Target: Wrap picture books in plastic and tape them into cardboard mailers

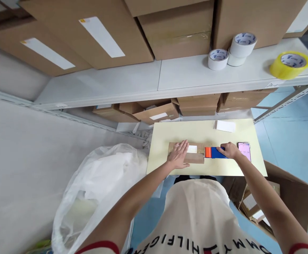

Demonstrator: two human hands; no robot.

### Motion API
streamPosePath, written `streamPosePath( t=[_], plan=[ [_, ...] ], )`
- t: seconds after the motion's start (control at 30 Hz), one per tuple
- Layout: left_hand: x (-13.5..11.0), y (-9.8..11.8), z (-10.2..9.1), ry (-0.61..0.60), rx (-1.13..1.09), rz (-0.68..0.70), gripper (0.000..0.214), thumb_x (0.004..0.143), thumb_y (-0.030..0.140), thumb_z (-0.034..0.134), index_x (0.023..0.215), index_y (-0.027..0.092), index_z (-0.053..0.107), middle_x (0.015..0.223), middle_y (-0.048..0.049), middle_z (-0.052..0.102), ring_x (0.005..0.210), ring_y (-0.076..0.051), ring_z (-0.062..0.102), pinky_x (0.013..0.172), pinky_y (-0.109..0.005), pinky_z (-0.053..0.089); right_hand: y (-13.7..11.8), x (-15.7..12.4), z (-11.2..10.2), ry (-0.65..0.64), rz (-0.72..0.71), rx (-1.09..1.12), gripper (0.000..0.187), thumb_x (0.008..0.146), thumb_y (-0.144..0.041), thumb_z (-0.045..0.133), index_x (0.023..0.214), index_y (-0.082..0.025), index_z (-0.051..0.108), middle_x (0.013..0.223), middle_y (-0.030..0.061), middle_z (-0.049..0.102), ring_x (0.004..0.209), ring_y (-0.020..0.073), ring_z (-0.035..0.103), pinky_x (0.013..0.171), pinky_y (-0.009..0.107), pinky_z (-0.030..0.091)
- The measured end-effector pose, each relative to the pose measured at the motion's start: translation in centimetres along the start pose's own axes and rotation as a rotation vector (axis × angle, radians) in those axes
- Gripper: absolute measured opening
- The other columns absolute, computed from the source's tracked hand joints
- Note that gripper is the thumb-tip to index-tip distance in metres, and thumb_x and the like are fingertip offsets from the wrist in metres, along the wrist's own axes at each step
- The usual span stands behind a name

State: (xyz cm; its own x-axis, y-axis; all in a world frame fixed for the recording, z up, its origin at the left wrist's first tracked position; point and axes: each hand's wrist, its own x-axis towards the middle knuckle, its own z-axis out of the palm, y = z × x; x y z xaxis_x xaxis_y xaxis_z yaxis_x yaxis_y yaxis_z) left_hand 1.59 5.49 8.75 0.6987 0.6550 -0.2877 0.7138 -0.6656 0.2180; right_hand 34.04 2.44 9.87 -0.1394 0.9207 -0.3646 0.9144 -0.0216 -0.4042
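The right hand (230, 150) closes around the blue end of a blue-and-orange tool (217, 152), which looks like a tape dispenser. The tool's orange end sits at the right end of a small cardboard box (196, 158), though whether the two touch is too fine to tell. The left hand (179, 155) is not gripping: it lies flat on the left part of the box, fingers stretched out, seemingly steadying it.

The box rests on a pale table (223, 170), with a white label (192, 149) on its upper side. I judge the work to be partway along. The box is formed and appears folded shut, and its label is on. Its right end, where the tool sits, seems to be the part left to finish. Whether tape already covers the seam cannot be made out.

Beyond the box, toward the shelf, lies a white packet (225, 126); to its right, past the tool, is a phone (244, 150). Farther behind the box, the shelf (132, 81) carries larger cartons, white tape rolls (217, 64) and a yellow tape roll (279, 70). Below and right of the box, an open carton (297, 197) holds small packages; to its left stands a plastic bag (108, 169).
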Motion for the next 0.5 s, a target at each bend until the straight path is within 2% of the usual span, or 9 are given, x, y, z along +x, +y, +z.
streamPosePath(
  t=[0.1, 0.2, 0.37, 0.5],
  plan=[
    [2.8, 4.4, 0.8, -0.008, 0.038, 0.081, 0.116, 0.072, 0.068, 0.058, 0.154, 0.002, 0.01, 0.161, -0.0235, 0.008, 0.15, -0.035, 0.004, 0.119, -0.051, 0.0, 0.2, 0.4, 0.3, -0.034, 0.004, -0.023, 0.055, 0.093, -0.061, 0.036, 0.068, -0.022, 0.065, 0.066, 0.0069, 0.068, 0.064, 0.0196, 0.063, 0.059, 0.026, 0.038],
    [4.5, 7.0, 1.1, 0.001, 0.04, 0.093, 0.109, 0.077, 0.067, 0.054, 0.153, 0.0, 0.012, 0.161, -0.0232, 0.007, 0.151, -0.033, 0.003, 0.12, -0.048, 0.001, 0.7, 0.3, 0.3, -0.071, -0.01, -0.039, 0.055, 0.095, -0.059, 0.033, 0.071, -0.021, 0.066, 0.069, 0.0074, 0.07, 0.068, 0.0202, 0.065, 0.062, 0.026, 0.04],
    [4.5, 7.0, 0.8, -0.013, 0.027, 0.076, 0.101, 0.082, 0.063, 0.052, 0.153, 0.002, 0.015, 0.161, -0.0217, 0.01, 0.151, -0.032, 0.006, 0.121, -0.046, 0.004, 2.8, -1.1, -0.4, -0.088, -0.067, 0.011, 0.056, 0.097, -0.055, 0.03, 0.073, -0.02, 0.066, 0.07, 0.0083, 0.071, 0.067, 0.0199, 0.066, 0.064, 0.026, 0.041],
    [4.3, 6.9, 0.6, -0.006, 0.038, 0.076, 0.101, 0.082, 0.063, 0.054, 0.153, 0.003, 0.017, 0.161, -0.0218, 0.014, 0.151, -0.032, 0.009, 0.121, -0.047, 0.006, 3.7, -3.0, -1.6, -0.124, 0.03, -0.064, 0.057, 0.097, -0.055, 0.031, 0.073, -0.019, 0.068, 0.071, 0.0101, 0.072, 0.07, 0.0219, 0.068, 0.065, 0.028, 0.043]
  ],
)
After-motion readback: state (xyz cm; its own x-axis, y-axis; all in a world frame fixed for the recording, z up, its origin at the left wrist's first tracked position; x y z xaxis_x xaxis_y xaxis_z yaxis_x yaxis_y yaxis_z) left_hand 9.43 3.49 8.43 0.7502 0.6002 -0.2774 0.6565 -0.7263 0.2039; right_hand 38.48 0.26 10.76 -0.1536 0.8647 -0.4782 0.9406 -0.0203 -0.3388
